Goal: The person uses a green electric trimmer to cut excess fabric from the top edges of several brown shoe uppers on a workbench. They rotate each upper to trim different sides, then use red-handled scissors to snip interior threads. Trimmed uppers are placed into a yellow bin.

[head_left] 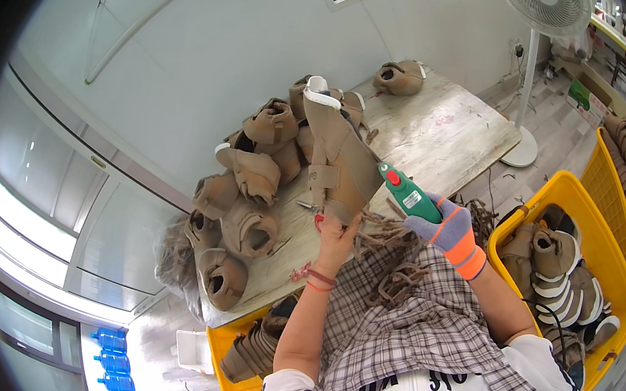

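My bare left hand grips the lower end of a brown shoe upper with a strap and a white-trimmed end, raised over the worktable. In my right hand, gloved in grey and orange, is a green corded power tool with a red button. Its thin tip reaches the right edge of the upper; whether it touches, I cannot tell. Beside my left hand lie scissors with red handles. Brown offcut strips gather at the table's near edge, and more strips rest on my checked apron.
More brown uppers are heaped along the table's left side, and one upper sits at its far end. A yellow crate of white-trimmed uppers stands at my right, another yellow crate below the table. Beyond the table is a standing fan.
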A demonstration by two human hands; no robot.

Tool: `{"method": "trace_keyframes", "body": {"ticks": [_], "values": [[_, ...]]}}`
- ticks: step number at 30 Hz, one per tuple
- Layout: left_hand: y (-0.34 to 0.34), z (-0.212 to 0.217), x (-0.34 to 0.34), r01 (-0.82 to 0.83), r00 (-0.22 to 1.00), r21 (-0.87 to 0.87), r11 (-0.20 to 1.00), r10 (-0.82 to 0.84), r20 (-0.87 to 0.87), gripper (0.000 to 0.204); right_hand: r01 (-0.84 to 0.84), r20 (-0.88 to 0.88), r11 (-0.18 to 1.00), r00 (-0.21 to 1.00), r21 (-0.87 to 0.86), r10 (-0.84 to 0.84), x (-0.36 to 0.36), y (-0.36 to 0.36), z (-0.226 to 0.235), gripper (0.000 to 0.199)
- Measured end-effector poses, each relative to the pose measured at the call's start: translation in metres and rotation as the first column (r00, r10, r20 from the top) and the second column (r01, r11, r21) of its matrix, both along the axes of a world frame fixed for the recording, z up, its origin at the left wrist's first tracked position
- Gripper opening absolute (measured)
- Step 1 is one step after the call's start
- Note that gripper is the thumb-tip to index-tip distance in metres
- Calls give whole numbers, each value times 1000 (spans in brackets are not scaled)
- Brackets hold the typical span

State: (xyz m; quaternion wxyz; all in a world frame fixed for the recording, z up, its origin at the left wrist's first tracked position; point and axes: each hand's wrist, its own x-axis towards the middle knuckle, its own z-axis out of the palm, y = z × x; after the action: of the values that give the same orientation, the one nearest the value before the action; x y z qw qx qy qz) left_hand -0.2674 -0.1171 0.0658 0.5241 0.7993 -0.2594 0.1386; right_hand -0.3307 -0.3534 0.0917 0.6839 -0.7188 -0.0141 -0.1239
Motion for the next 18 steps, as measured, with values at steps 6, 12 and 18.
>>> {"method": "trace_keyframes", "body": {"ticks": [6, 12, 18], "values": [[-5, -17, 3, -51, 963, 221, 974, -11, 269, 29, -39, -110, 982, 992, 184, 60, 5, -7, 8, 53], [-9, -28, 1, -64, 932, 290, 955, -46, 359, 29, -104, -162, 946, 974, 308, 160, 5, -15, 24, 41], [-9, -40, -4, 19, 963, 321, 947, -103, 249, 35, -101, -169, 941, 972, 323, 163, 8, -25, 31, 35]]}}
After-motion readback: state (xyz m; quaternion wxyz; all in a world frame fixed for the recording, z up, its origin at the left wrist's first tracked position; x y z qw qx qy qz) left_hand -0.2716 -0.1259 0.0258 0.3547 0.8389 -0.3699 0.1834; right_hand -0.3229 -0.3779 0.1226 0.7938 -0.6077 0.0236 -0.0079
